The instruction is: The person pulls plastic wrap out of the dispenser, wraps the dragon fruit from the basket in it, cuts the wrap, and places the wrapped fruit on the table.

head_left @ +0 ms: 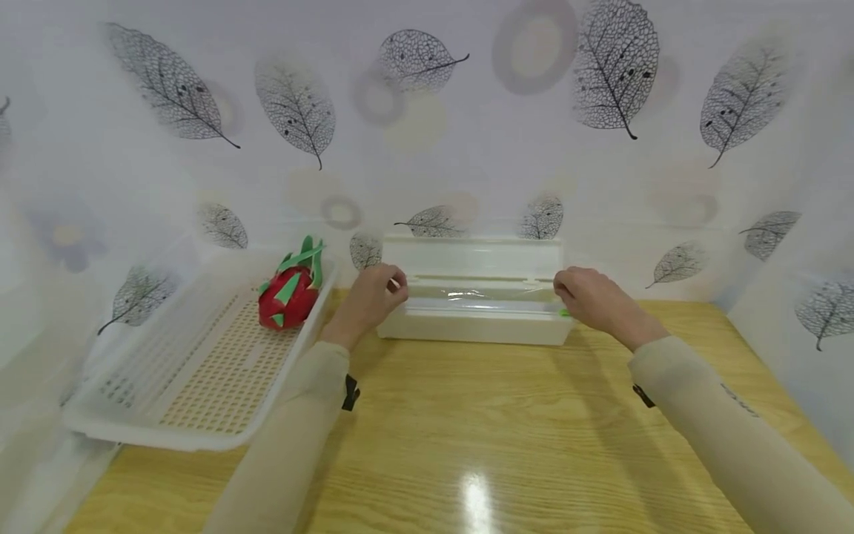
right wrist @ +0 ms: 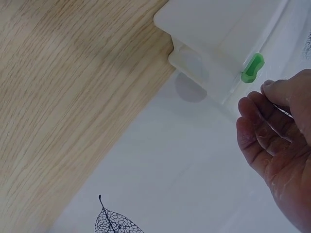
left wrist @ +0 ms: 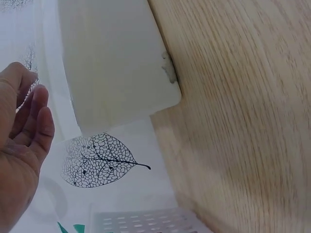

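Note:
A long white cling film dispenser (head_left: 470,328) stands at the back of the table, its lid (head_left: 474,256) raised against the backdrop. Clear, shiny cling film (head_left: 467,294) stretches across its opening. At the left end, my left hand (head_left: 373,297) pinches the film's edge between thumb and forefinger. My right hand (head_left: 597,300) pinches the film at the opposite end, close to a green slide cutter (right wrist: 253,68). The right wrist view shows the other fingers of that hand loosely bent. The transparent film is hard to make out at the fingertips.
On the left sits a white perforated plastic basket (head_left: 160,443), with a red and green dragon fruit (head_left: 288,300) in its far end. A wood-grain table (head_left: 494,423) lies in front of the dispenser. Leaf-printed cloth (head_left: 454,170) hangs behind and at both sides.

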`<action>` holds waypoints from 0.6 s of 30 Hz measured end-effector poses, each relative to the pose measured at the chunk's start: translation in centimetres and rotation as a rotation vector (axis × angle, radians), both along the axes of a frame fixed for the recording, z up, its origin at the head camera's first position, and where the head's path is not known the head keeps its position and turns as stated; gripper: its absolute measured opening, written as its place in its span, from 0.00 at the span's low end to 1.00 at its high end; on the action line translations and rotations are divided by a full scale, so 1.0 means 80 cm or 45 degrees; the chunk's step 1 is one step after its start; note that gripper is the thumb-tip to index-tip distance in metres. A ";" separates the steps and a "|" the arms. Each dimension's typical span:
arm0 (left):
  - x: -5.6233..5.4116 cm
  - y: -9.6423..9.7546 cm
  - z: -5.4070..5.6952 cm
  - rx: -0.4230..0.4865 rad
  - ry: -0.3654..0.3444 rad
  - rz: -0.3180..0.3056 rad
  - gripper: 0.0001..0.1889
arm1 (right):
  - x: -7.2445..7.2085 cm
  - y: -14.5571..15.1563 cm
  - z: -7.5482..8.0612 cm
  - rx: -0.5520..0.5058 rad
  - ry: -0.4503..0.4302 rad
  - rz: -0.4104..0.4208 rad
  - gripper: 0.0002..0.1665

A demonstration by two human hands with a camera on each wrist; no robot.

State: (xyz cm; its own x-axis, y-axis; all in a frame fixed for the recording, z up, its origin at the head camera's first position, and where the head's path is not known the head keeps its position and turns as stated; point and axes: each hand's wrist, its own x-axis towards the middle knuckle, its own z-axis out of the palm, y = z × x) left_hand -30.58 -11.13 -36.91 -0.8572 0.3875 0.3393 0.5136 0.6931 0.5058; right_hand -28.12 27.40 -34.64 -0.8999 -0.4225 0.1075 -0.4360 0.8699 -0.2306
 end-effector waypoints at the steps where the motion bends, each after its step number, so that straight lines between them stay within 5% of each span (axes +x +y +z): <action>1: 0.000 0.000 -0.001 0.009 -0.018 0.006 0.05 | 0.000 0.000 0.000 -0.002 -0.002 0.000 0.11; 14: 0.007 -0.003 0.002 0.150 -0.163 0.010 0.08 | -0.002 0.001 -0.001 -0.002 -0.010 -0.007 0.10; 18: 0.008 -0.004 0.001 0.096 -0.257 -0.018 0.16 | -0.002 0.001 -0.002 -0.001 -0.018 -0.008 0.10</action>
